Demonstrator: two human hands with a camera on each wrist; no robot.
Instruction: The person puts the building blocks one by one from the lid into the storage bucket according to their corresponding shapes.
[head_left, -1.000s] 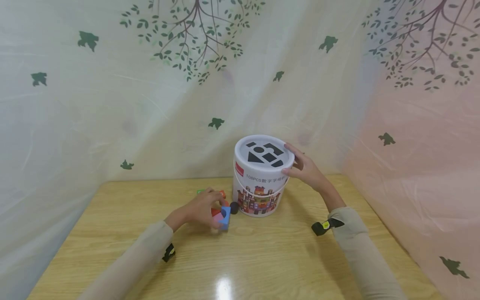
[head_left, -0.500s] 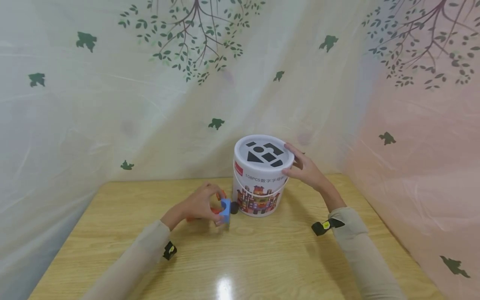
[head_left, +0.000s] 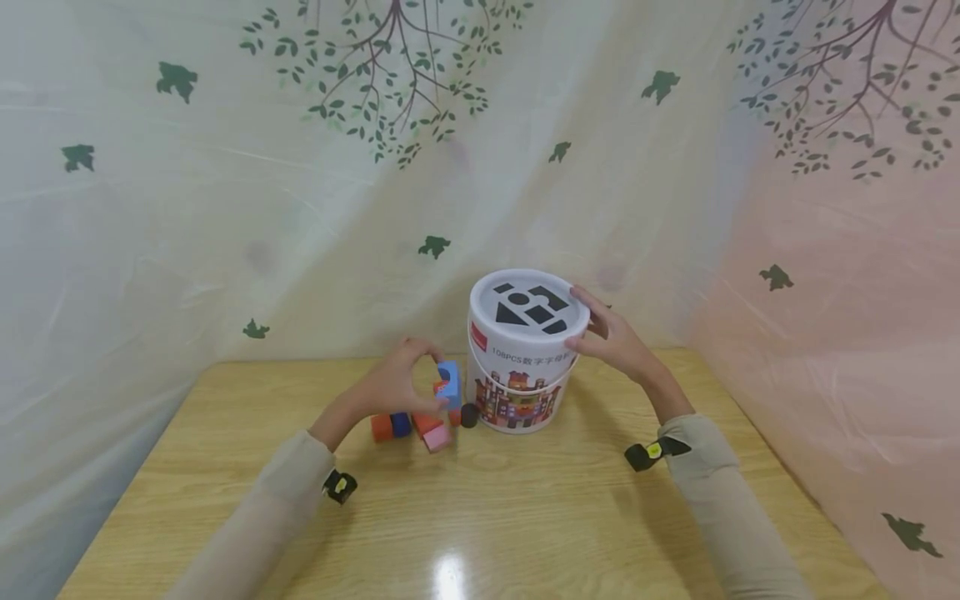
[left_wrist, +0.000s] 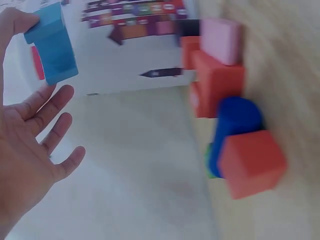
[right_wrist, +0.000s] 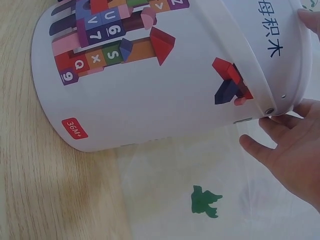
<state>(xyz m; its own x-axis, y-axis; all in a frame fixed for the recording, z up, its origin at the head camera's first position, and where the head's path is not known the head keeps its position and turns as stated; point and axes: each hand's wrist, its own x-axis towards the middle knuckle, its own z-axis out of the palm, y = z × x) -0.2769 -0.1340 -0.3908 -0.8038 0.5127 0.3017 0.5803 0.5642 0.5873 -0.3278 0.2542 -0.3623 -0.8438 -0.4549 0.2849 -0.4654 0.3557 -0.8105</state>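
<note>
My left hand (head_left: 393, 382) pinches a blue arch block (head_left: 452, 385) between thumb and fingertips, lifted beside a white bucket (head_left: 487, 367). In the left wrist view the blue arch block (left_wrist: 57, 50) shows at the thumb, with the other fingers spread below. My right hand (head_left: 613, 340) grips the right rim of the bucket's lid (head_left: 487, 315), thumb in front and fingers behind. Dark shapes, among them a triangle, a circle and an arch, mark that lid. In the right wrist view, my right hand's (right_wrist: 295, 145) fingers are partly hidden by the rim.
Under my left hand lie a pink block (head_left: 437, 439), a red block (left_wrist: 220, 82), a blue cylinder (left_wrist: 237, 117) and an orange-red block (head_left: 382, 428). A black round piece (head_left: 469, 415) sits against the bucket's base. Behind the wooden table (head_left: 525, 517) hangs a printed curtain (head_left: 337, 250).
My left hand has taken hold of the blue arch block and raised it from the pile toward the bucket's side. The blocks underneath now show. My right hand stays on the lid's rim.
</note>
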